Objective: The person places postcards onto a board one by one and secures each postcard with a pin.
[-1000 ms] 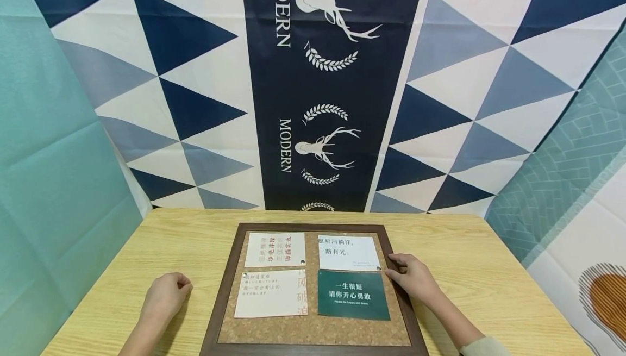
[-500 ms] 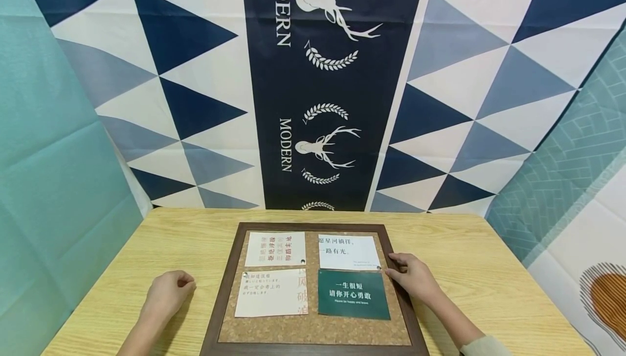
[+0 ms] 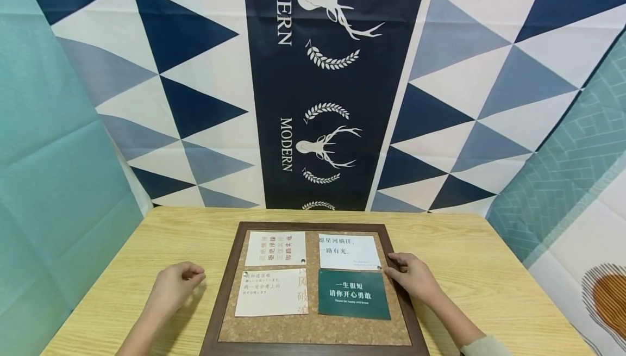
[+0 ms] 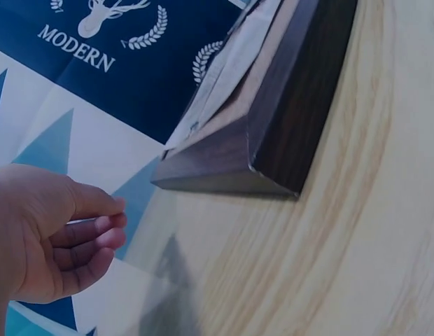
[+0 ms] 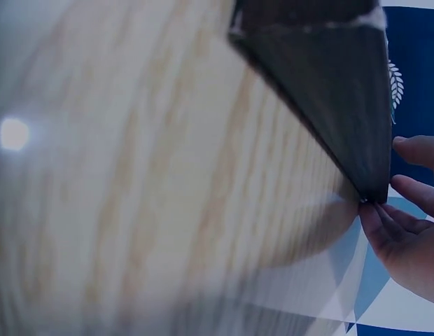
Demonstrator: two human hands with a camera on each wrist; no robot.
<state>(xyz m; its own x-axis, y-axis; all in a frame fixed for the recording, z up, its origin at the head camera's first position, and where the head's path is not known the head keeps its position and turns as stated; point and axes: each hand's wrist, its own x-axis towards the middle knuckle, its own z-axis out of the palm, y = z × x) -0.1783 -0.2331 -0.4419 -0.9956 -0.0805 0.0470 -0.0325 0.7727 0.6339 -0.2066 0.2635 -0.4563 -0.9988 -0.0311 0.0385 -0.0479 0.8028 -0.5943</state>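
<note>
A cork board [image 3: 274,333] in a dark brown wooden frame lies on the table, with cards on its surface. At the upper left is a white card with red and grey writing [image 3: 259,250]; a white card with dark writing [image 3: 359,258] sits at the upper right. Below them are a cream card [image 3: 264,301] and a dark green card [image 3: 353,307]. My left hand [image 3: 177,286], loosely curled and holding nothing, hovers left of the frame. My right hand [image 3: 413,277] grips the frame's right edge; in the right wrist view its fingers [image 5: 374,231] straddle that edge.
Dark round pins show on some cards, including one pin [image 3: 303,261] on the upper left card. The wooden table [image 3: 469,269] extends on both sides of the board. A patterned cloth [image 3: 318,89] hangs behind it, and a teal cloth [image 3: 63,182] on the left.
My left hand has moved right and slightly away from me, nearer the board, its thumb and forefinger a little more spread. My right hand and the board have stayed in place.
</note>
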